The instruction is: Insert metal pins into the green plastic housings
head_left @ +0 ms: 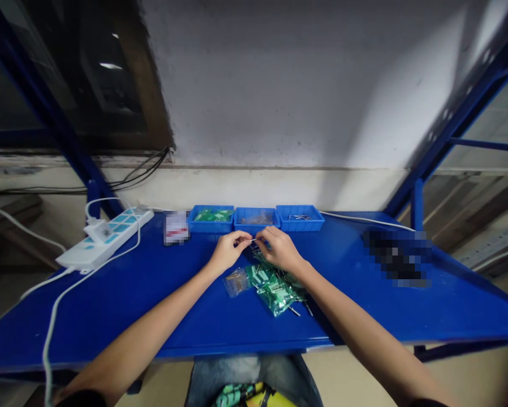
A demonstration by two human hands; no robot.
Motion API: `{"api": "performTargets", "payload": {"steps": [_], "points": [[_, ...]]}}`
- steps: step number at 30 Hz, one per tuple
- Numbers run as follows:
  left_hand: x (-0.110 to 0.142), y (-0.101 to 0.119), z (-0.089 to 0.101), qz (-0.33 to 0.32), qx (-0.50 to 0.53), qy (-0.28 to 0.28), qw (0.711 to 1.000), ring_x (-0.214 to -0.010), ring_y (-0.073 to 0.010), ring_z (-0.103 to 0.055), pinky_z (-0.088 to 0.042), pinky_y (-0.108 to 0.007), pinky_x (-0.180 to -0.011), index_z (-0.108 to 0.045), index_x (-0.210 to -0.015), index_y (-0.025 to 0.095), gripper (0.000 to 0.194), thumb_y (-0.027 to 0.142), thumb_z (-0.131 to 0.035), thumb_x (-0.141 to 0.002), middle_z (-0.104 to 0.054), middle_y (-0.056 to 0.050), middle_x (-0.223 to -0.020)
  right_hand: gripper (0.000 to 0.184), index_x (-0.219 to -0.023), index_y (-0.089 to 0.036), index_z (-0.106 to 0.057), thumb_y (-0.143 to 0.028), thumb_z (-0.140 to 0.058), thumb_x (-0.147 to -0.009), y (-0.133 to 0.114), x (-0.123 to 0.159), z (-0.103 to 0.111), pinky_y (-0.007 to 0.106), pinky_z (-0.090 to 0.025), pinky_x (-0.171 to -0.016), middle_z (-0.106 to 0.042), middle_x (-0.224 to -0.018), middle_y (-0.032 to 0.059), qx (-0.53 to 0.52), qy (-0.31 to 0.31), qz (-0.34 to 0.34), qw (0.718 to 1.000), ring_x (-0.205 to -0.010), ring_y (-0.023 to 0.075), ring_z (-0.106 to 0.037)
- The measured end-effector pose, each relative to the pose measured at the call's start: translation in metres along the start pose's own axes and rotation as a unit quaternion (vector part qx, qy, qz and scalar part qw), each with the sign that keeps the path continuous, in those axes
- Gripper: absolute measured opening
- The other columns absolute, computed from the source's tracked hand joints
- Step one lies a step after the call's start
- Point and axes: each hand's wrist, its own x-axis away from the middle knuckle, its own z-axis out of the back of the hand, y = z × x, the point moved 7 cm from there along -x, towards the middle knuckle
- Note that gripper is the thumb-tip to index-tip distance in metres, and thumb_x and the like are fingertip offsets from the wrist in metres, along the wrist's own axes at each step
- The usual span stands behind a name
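My left hand (229,250) and my right hand (278,247) meet over the middle of the table, both with fingers pinched. Between their fingertips is a small thin rod (253,240), pale and shiny; its exact kind is too small to make out. Just below my right hand lies a pile of green plastic packets (275,288) with slim metal pieces among them, partly hidden by the hand and forearm. To its left a clear bag (237,282) holds several brass-coloured pieces.
Along the back stand three blue bins: one with green packets (189,217), one with small brownish parts (236,226), one with slim metal pieces (322,224). A white power strip (82,254) with cables lies left on the blue table (173,316). A blurred dark item (396,257) is at right.
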Motion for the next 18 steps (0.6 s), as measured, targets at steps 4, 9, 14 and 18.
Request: {"api": "performTargets", "payload": {"steps": [4,9,14,18], "points": [[-0.0004,-0.002,-0.0011,0.009,0.009,-0.007,1.0,-0.072,-0.0167,-0.064,-0.05,-0.028,-0.07,-0.066,-0.083,0.015,0.014,0.025,-0.057,-0.078,-0.07,-0.004,-0.078,0.008,-0.089,-0.019,-0.055,-0.02,-0.047,-0.089,-0.0037,0.0007,-0.0053,0.029,-0.04,-0.071,-0.059,-0.082,0.0062,0.009,-0.013,0.007,1.0,-0.08,0.0192,-0.053],[0.0005,0.0004,-0.0015,0.013,0.012,-0.012,1.0,-0.069,-0.0164,-0.063,-0.05,-0.028,-0.069,-0.065,-0.079,0.015,0.013,0.026,-0.057,-0.077,-0.068,-0.004,-0.075,0.01,-0.088,-0.019,-0.055,-0.021,-0.045,-0.09,-0.0054,0.0017,-0.0073,0.029,-0.04,-0.07,-0.059,-0.082,0.0062,0.01,-0.016,-0.001,1.0,-0.08,0.0189,-0.053],[0.0026,0.004,0.0014,0.009,0.007,0.008,1.0,-0.074,-0.0161,-0.064,-0.049,-0.028,-0.072,-0.062,-0.092,0.017,0.018,0.028,-0.055,-0.08,-0.069,-0.003,-0.08,0.013,-0.088,-0.019,-0.056,-0.023,-0.043,-0.091,0.0002,0.0014,-0.0047,0.029,-0.041,-0.069,-0.059,-0.082,0.0067,0.007,-0.003,-0.032,0.999,-0.079,0.019,-0.054],[0.0033,0.0055,0.0054,0.005,-0.011,0.022,1.0,-0.075,-0.0161,-0.064,-0.048,-0.026,-0.072,-0.063,-0.085,0.017,0.015,0.029,-0.054,-0.082,-0.068,-0.003,-0.079,0.018,-0.084,-0.019,-0.056,-0.024,-0.041,-0.092,0.0035,0.0019,-0.0054,0.028,-0.041,-0.069,-0.058,-0.08,0.006,0.0,-0.009,-0.052,0.999,-0.078,0.0182,-0.054]]}}
